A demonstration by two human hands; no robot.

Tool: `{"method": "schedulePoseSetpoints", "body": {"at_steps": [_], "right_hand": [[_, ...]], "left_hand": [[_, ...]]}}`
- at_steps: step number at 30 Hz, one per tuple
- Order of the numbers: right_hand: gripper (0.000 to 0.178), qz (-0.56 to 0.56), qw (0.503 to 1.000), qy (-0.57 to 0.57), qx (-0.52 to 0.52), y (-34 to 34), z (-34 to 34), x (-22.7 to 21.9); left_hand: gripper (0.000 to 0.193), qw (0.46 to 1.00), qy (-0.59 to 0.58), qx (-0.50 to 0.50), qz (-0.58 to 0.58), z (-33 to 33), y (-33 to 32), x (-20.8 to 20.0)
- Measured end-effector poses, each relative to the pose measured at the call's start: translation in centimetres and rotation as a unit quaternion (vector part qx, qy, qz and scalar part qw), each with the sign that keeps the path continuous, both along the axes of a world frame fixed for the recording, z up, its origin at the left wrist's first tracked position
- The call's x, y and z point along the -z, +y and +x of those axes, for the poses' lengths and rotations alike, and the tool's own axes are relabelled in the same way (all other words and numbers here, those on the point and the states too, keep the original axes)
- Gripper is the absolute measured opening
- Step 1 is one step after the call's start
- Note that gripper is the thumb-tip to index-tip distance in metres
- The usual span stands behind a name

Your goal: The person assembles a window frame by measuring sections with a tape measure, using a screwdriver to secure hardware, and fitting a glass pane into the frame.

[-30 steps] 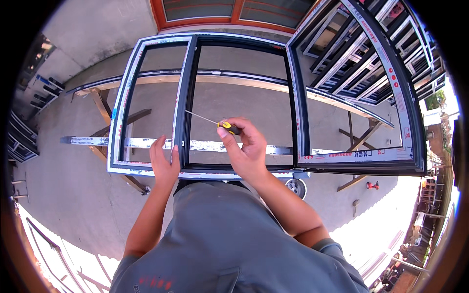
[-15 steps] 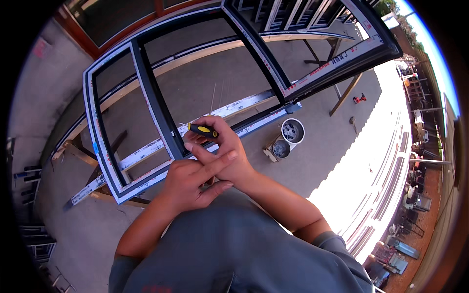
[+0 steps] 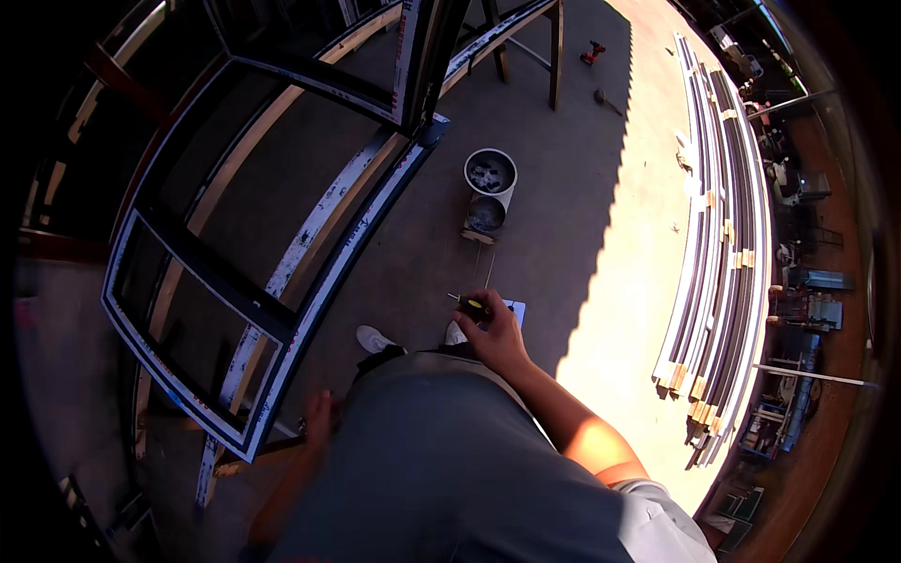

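My right hand [image 3: 497, 338] is closed round the black and yellow handle of a screwdriver [image 3: 474, 307], its short shaft pointing left. Just beyond that hand rises a thin pale rod [image 3: 490, 270]; whether I hold it, I cannot tell. My left hand [image 3: 319, 418] hangs low at my left side, smeared and in shade, near the close corner of a window frame. This black and white window frame [image 3: 324, 291] lies on beams to my left, with a sash [image 3: 405, 70] standing up at its far end.
Two joined round buckets [image 3: 507, 192] with small parts inside stand on the floor ahead. Farther off lie a red power drill [image 3: 592, 53] and a hammer-like tool [image 3: 607, 100]. Long profiles [image 3: 723, 244] are stacked on the sunlit ground at right. Trestle legs [image 3: 557, 66] stand beneath the far beam.
My hands have come apart: the right has moved right with the screwdriver, the left has dropped to my left side. My view has turned right, so the window frame now sits farther left.
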State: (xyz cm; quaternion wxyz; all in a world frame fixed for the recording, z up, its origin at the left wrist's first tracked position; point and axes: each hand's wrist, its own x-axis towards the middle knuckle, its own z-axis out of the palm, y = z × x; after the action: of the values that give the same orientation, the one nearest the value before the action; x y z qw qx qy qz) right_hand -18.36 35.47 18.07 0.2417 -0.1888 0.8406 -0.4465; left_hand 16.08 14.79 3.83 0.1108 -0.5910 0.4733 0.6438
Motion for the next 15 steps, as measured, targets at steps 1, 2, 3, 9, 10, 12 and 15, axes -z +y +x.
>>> {"method": "schedulePoseSetpoints", "body": {"at_steps": [1, 2, 3, 9, 10, 12, 15], "right_hand": [[0.036, 0.017, 0.998, -0.019, 0.051, 3.3, -0.3, 2.2], [0.036, 0.049, 0.997, -0.026, 0.056, 4.8, -0.6, 3.0], [0.036, 0.065, 0.994, -0.030, 0.081, 7.9, -0.6, 4.6], [0.036, 0.097, 0.986, -0.069, 0.115, 19.1, -1.1, 9.0], [0.037, 0.086, 0.987, -0.072, 0.111, 19.5, -1.7, 9.2], [0.036, 0.092, 0.990, -0.063, 0.090, 19.7, -3.1, 8.9], [0.034, 0.058, 0.995, -0.049, 0.064, 20.3, -5.5, 9.4]], "left_hand": [[0.044, 0.998, -0.056, -0.014, 0.017, 3.3, 0.8, 2.7], [0.044, 0.992, -0.103, -0.062, 0.029, 7.1, 3.3, 4.2], [0.044, 0.986, -0.145, -0.069, 0.046, 9.4, 4.7, 5.2], [0.044, 0.979, -0.190, -0.041, 0.054, 11.9, 10.6, 5.9], [0.043, 0.981, -0.182, -0.036, 0.048, 11.3, 11.3, 5.8], [0.043, 0.985, -0.166, -0.020, 0.032, 10.0, 12.3, 5.3], [0.043, 0.990, -0.142, 0.002, 0.012, 7.6, 13.3, 4.4]]}}
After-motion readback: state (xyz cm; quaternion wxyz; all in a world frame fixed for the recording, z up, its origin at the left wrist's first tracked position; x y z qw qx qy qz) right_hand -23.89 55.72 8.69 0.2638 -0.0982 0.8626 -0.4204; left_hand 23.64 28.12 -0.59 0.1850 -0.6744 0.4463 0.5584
